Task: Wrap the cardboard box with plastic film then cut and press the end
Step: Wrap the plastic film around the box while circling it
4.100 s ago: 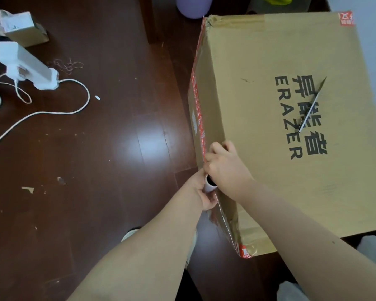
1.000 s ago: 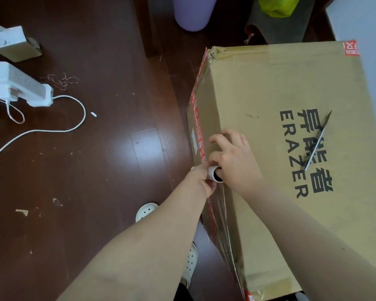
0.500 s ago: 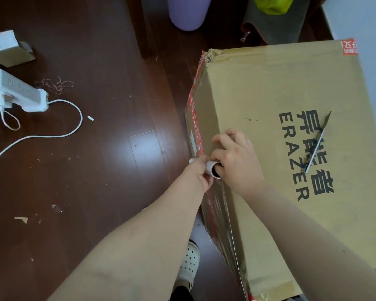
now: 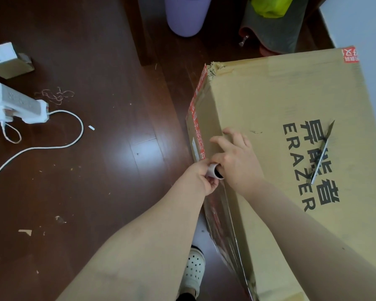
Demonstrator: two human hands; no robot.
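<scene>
Standing on the floor (image 4: 117, 181): cardboard box (image 4: 280, 118) — bulky, stiff, probably heavy, better left in place. Stretched over its left side: plastic film (image 4: 223, 227), thin, clingy, easily torn; best handled by the film roll (image 4: 214, 171) at its rigid core, kept taut. Gripping that core with the left hand (image 4: 201, 178) at the box's upper left edge — pressing flat with the right hand (image 4: 239, 158), fingers spread on the top face (cutter (image 4: 321, 151) lying there).

Film roll (image 4: 212, 170) mostly hidden; box (image 4: 280, 101) cut off rt/bottom.
</scene>
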